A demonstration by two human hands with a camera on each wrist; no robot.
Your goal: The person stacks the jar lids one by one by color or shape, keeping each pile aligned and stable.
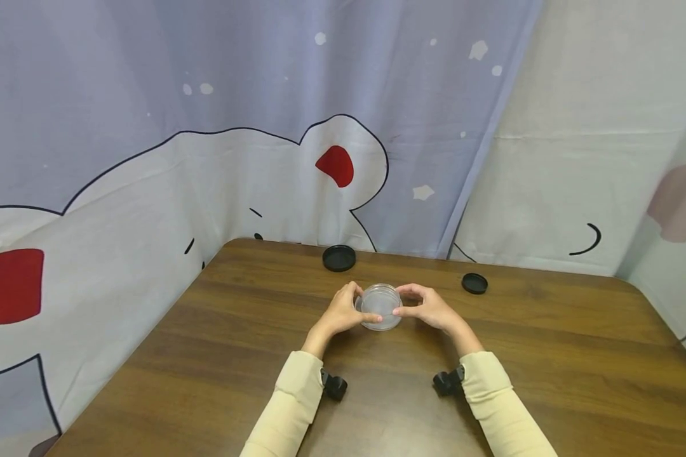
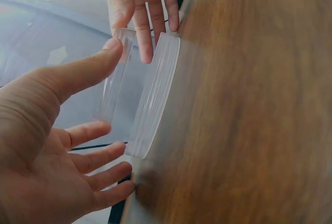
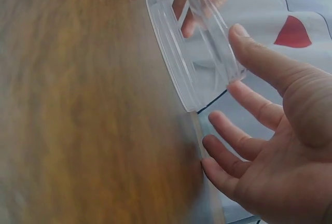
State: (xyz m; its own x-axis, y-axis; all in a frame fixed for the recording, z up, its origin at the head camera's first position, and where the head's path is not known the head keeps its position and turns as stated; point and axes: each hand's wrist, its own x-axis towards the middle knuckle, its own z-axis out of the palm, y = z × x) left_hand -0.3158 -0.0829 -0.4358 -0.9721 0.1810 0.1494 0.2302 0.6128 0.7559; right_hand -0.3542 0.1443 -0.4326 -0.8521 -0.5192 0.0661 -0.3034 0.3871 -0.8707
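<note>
Hands point(image 1: 343, 312) point(image 1: 432, 310) grip upper dish's edge point(image 2: 116, 81), lower dish point(image 2: 155, 97) apart.

in head view, i lose part of the dish point(image 1: 380, 301) behind the hands point(image 1: 344, 310) point(image 1: 431, 309); wrist views blur the counter point(image 2: 249, 105).

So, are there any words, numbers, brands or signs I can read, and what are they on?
No, there are none to read.
Upper clear dish, lower clear dish: no writing shows.
Large black dish, small black dish: none shows; tiny marks would be too small.
Cloth: only drawings, no letters.
</note>
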